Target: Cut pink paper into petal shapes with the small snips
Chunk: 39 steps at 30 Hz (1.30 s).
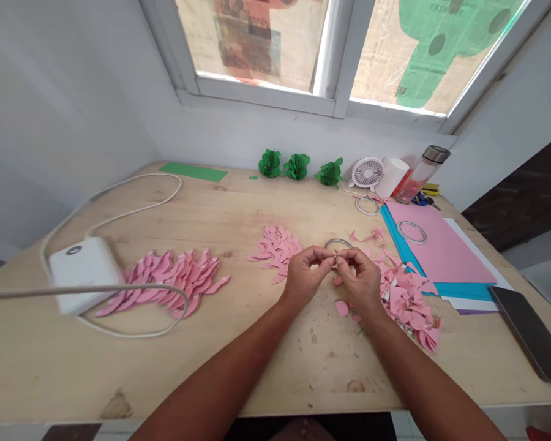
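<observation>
My left hand (307,272) and my right hand (360,278) meet over the table, thumbs and fingertips pinched close together. Whatever lies between the fingertips is too small to make out. Just behind them is a roll of tape (338,244), partly covered by the fingers. Curved pink paper pieces (275,245) are spread left of my left hand. Beside and under my right forearm is a heap of pink paper scraps (408,300). A larger group of curved pink strips (179,278) lies farther left.
A white power block (85,272) with a looping cable sits at left. Green paper shapes (296,166) stand along the wall. At right are a small fan (368,173), a bottle (422,174), coloured sheets (441,245), another tape roll (412,232) and a dark phone (530,331).
</observation>
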Each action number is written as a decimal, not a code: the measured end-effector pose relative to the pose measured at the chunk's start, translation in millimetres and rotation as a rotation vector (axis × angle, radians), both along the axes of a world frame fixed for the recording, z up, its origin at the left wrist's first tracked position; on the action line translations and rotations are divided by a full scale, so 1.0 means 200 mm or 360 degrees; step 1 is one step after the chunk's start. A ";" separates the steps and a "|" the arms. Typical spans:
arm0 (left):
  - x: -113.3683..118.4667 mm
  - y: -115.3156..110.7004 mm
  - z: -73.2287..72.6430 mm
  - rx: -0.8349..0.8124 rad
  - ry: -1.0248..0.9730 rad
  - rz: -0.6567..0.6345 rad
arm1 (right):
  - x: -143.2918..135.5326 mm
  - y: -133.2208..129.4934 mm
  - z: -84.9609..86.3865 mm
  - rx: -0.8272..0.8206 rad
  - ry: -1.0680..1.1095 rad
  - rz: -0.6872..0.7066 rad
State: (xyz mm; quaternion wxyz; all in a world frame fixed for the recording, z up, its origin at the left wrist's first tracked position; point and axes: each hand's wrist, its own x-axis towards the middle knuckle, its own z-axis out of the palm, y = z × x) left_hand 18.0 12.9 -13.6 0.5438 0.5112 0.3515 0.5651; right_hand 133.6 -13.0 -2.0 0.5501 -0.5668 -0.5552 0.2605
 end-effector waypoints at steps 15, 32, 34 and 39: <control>0.00 0.01 0.00 -0.0005 0.0066 0.0080 | 0.00 0.00 0.02 0.0047 -0.0160 -0.0006; -0.01 0.02 0.01 -0.0029 0.0117 0.0148 | 0.00 -0.02 0.05 0.0330 -0.0615 0.0141; -0.01 0.01 0.01 -0.0016 0.0130 0.0156 | 0.00 -0.02 0.05 0.0368 -0.0650 0.0137; -0.02 0.01 0.02 0.0005 0.0186 0.0195 | 0.00 -0.01 0.04 0.0415 -0.0712 0.0129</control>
